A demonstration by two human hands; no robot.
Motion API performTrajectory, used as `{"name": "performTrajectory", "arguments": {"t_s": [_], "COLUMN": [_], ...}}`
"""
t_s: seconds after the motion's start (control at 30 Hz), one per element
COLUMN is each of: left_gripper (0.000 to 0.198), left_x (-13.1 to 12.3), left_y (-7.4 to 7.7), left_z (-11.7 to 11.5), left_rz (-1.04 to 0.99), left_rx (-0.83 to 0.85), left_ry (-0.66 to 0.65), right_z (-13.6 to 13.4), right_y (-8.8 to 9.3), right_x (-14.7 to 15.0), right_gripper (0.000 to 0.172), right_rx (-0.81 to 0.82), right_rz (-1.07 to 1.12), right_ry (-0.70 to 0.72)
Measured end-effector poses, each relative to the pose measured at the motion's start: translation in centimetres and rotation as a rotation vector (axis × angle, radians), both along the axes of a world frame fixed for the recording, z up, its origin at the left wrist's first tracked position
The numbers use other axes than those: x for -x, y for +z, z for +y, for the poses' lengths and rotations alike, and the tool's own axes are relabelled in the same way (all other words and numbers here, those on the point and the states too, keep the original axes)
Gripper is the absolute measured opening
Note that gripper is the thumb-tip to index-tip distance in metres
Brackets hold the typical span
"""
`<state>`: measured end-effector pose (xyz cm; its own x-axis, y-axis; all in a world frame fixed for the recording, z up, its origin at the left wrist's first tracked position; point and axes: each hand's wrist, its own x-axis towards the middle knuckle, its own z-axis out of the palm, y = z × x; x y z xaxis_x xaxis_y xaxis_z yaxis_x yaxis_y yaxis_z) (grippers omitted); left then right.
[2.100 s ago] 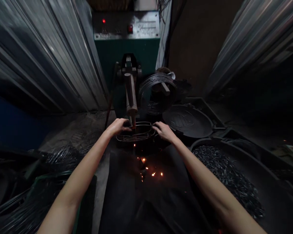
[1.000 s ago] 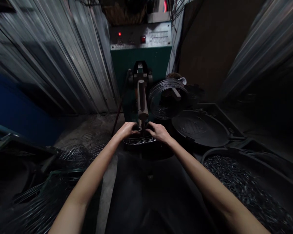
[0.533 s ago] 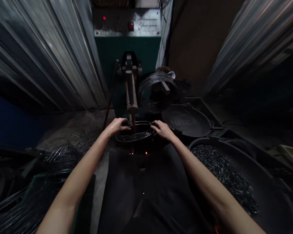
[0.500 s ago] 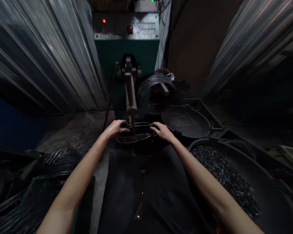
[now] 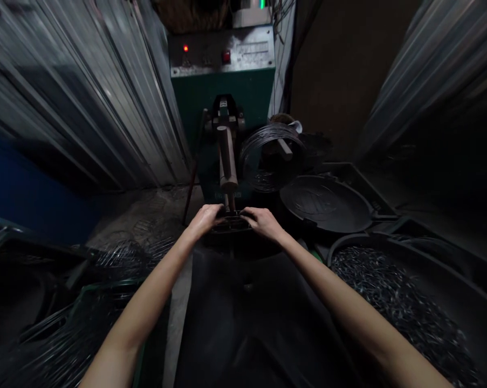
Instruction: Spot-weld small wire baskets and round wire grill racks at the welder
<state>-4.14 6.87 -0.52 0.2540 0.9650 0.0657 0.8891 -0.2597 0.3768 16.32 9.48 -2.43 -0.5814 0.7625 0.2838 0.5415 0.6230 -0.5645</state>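
A wire frame (image 5: 232,230) with thin crossing rods sits low under the tip of a spot welder's electrode arm (image 5: 227,161). My left hand (image 5: 207,218) grips its left side with bent fingers. On the other side, my right hand (image 5: 262,222) pinches the frame, its fingertips close to the electrode. Both hands are near each other, and they hide part of the frame. Whether the electrode touches the wire cannot be made out in the dark.
Behind stands the green machine (image 5: 186,97) with a lit red lamp. A wire coil (image 5: 267,140) hangs to its right. A round black lid (image 5: 324,202) and a tub of small metal pieces (image 5: 389,291) lie right. Wire parts fill a green crate (image 5: 85,291) at left.
My hands have come closer together, and the frame looks turned, its long oval outline no longer visible. The glowing sparks on the dark apron have gone. The view has shifted slightly.
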Motion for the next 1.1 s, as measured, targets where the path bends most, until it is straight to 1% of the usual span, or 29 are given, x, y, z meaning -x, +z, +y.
{"name": "performTrajectory", "arguments": {"t_s": [0.13,0.37,0.7,0.87,0.93,0.97,1.03,1.1], "left_gripper": [0.022,0.022,0.023,0.024,0.026,0.027,0.028,0.029], "left_x": [0.4,1.2,1.7,1.6,1.4,1.3,1.2,1.3], "left_y": [0.4,0.7,0.6,0.8,1.0,1.2,1.3,1.2], "left_z": [-0.1,0.9,1.7,1.7,1.7,1.6,1.7,1.9], "left_rz": [-0.047,-0.018,-0.037,-0.050,-0.046,-0.046,-0.050,-0.061], "left_rx": [0.034,0.071,0.074,0.110,0.144,0.153,0.152,0.153], "left_ry": [-0.006,0.019,0.009,0.006,0.029,0.035,0.034,0.025], "right_z": [0.8,1.4,2.3,2.1,2.2,2.3,2.6,3.0], "right_y": [0.5,1.3,1.1,1.3,1.3,1.3,0.8,0.0], "right_x": [-0.1,0.9,1.2,1.5,0.9,0.3,-1.6,-3.7], "right_gripper": [0.009,0.007,0.006,0.006,0.007,0.008,0.011,0.012], "right_rx": [0.035,0.046,-0.003,0.039,0.072,0.067,0.015,-0.027], "right_rz": [0.000,-0.057,-0.106,-0.034,0.036,0.080,0.152,0.135], "right_ry": [-0.021,-0.020,-0.029,-0.004,0.023,0.013,-0.070,-0.170]}}
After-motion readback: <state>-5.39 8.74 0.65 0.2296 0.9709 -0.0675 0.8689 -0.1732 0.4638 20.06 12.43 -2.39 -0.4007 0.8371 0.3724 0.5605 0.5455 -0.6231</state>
